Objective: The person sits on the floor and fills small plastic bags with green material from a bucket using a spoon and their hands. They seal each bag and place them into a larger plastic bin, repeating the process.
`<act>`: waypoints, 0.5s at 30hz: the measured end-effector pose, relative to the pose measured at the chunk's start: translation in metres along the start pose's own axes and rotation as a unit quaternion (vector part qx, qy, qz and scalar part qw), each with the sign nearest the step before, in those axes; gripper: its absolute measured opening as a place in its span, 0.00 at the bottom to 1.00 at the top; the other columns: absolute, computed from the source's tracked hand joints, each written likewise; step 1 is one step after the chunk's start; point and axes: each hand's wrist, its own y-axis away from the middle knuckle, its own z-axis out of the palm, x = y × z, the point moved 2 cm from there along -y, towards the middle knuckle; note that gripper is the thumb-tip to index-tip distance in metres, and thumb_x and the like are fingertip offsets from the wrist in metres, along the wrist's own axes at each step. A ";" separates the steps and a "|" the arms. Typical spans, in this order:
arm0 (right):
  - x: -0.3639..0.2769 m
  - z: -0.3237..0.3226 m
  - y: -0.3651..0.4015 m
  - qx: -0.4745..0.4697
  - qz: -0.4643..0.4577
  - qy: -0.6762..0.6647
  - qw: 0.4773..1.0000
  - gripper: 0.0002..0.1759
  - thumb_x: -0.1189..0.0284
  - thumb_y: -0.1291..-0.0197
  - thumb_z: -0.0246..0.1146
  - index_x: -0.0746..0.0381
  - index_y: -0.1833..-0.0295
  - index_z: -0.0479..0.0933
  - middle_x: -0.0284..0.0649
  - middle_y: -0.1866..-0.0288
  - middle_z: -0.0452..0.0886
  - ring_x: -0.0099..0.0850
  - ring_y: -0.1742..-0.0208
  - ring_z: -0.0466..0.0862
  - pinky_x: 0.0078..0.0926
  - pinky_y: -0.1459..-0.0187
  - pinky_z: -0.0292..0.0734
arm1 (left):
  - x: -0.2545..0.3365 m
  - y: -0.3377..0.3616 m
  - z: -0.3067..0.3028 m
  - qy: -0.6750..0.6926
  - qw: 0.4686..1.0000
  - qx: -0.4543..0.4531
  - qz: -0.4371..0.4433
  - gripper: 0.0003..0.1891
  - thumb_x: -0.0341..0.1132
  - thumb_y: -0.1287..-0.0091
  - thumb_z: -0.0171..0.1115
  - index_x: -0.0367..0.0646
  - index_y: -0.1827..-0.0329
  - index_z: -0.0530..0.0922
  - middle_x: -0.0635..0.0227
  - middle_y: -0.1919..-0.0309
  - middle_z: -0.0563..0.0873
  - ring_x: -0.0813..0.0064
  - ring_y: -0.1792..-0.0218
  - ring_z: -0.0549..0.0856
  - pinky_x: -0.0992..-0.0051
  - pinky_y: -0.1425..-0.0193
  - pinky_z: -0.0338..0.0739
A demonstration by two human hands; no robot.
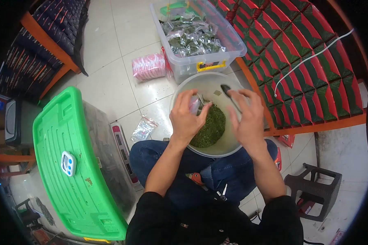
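Observation:
Both my hands are over a translucent white bucket (180, 90) set between my legs, with chopped dried green herb (210, 128) inside. Between the thumb and fingers of my left hand (186, 118) is a small clear plastic bag (194, 105) with a pinkish tint. My right hand (248, 118) grips a dark spoon (225, 88), its bowl end pointing up and to the left. The fingers partly cover the spoon's handle, and the right hand is slightly blurred. A small greenish square (217, 93) sticks to the bucket's inner wall.
A clear tub (180, 65) full of filled small bags stands beyond the bucket. Next to it lies a pink-and-white bundle (149, 67). Empty-looking plastic bags (144, 128) rest on the tiles. At left, a green-lidded box (77, 134) carries a timer (68, 163). Shelved red-green packs (298, 61) rise at right, above a stool (315, 190).

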 end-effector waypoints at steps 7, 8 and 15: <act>0.015 0.035 0.000 -0.067 -0.091 -0.177 0.978 0.10 0.76 0.40 0.70 0.58 0.53 0.84 0.42 0.49 0.82 0.44 0.48 0.82 0.39 0.44 0.70 | -0.001 -0.005 -0.010 0.116 0.985 -0.120 -0.031 0.24 0.32 0.48 0.83 0.36 0.48 0.84 0.60 0.57 0.88 0.69 0.57 0.87 0.69 0.51 0.81; 0.018 0.038 0.003 -0.091 -0.047 -0.257 0.961 0.09 0.78 0.40 0.69 0.59 0.54 0.84 0.41 0.53 0.84 0.44 0.49 0.83 0.39 0.44 0.70 | -0.002 -0.005 -0.009 0.180 0.973 -0.137 -0.049 0.21 0.32 0.44 0.81 0.35 0.49 0.84 0.64 0.59 0.88 0.73 0.58 0.86 0.71 0.53 0.80; 0.024 0.032 0.005 -0.029 0.038 -0.381 0.923 0.17 0.83 0.38 0.64 0.62 0.44 0.79 0.33 0.61 0.82 0.26 0.54 0.81 0.27 0.47 0.70 | -0.005 0.002 -0.005 0.320 0.902 -0.198 -0.211 0.07 0.32 0.27 0.69 0.38 0.55 0.85 0.79 0.70 0.83 0.90 0.70 0.76 0.85 0.66 0.69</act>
